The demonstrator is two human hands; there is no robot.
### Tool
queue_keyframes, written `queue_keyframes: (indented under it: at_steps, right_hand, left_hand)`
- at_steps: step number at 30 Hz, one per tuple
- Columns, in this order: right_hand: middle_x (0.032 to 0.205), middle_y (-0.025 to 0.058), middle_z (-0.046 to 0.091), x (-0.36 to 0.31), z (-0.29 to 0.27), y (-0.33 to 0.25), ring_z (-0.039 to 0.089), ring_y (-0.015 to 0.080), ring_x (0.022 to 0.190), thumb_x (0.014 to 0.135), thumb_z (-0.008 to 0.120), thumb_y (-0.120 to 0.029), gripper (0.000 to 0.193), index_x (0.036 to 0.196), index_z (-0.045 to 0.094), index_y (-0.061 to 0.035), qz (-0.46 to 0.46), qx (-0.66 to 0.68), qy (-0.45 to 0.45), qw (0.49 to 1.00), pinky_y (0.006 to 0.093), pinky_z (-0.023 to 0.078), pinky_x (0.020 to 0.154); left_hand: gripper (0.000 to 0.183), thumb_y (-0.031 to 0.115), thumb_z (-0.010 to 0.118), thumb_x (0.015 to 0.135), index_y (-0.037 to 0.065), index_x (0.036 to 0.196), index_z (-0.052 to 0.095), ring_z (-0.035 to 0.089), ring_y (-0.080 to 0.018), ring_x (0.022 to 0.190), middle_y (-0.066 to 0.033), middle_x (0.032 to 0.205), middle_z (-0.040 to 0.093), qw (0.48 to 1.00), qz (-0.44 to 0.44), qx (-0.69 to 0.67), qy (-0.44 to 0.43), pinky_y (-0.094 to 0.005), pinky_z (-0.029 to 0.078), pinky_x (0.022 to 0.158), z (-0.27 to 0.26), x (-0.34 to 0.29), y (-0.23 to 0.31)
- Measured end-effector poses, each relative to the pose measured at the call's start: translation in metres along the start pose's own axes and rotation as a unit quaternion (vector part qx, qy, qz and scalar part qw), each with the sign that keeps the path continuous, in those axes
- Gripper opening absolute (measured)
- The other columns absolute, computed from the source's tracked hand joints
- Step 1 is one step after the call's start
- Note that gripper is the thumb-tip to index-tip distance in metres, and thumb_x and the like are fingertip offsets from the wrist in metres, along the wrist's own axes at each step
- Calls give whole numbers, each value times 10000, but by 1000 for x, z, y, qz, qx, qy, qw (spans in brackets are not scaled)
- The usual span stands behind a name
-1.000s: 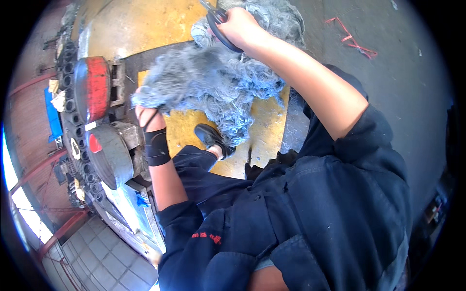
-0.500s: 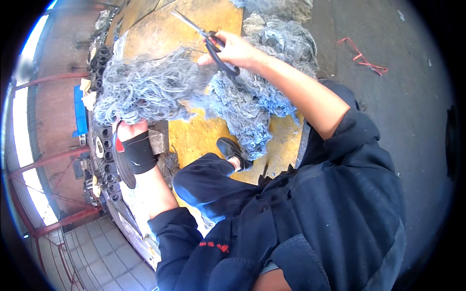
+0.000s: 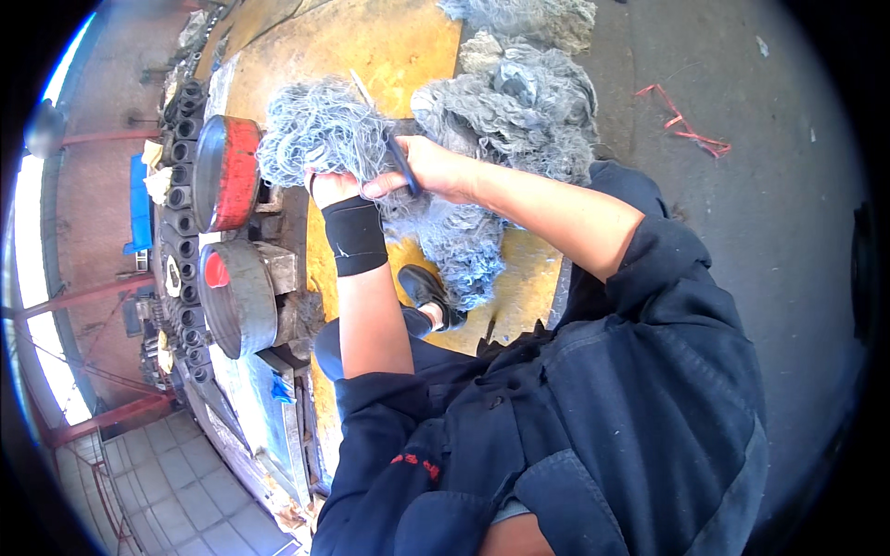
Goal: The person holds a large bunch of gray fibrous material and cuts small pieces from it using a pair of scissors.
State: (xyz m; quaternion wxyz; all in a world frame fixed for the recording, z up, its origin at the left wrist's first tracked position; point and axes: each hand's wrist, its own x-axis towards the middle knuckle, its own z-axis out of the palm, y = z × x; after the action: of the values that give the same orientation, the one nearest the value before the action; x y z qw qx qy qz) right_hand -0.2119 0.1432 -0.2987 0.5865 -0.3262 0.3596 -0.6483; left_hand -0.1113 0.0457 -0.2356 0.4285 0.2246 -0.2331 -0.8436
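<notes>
Now that the right hand, closed on black-handled scissors, is drawn in beside the left hand, the blade meets the grey-blue fibre bundle, which the left hand clasps near the red-sided drum, apparently within cutting reach.

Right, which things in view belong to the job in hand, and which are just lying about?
Likely part of the job:
black-handled scissors
held grey-blue fibre bundle
fibre pile

Likely just lying about:
crumpled red strip
round red-and-dark object
</notes>
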Motion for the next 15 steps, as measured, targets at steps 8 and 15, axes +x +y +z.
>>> queue_keyframes:
  at_steps: [8, 15]
  right_hand:
    - [853, 88, 605, 17, -26, -23, 599, 159, 681, 734, 676, -19, 357, 1038, 498, 40, -40, 14, 209, 977, 284, 505, 627]
    - [835, 79, 609, 17, -14, -6, 588, 137, 683, 737, 703, -73, 433, 1100, 492, 28, -21, 62, 71, 995, 261, 490, 632]
  left_hand:
    - [473, 204, 483, 819, 14, 1251, 450, 465, -366, 1159, -187, 1263, 491, 988, -9, 139, 69, -612, 316, 989, -70, -24, -2]
    - [528, 393, 444, 891, 72, 1309, 409, 366, -356, 1256, -134, 1360, 412, 984, -162, -67, -36, -650, 207, 1023, -73, -40, -52]
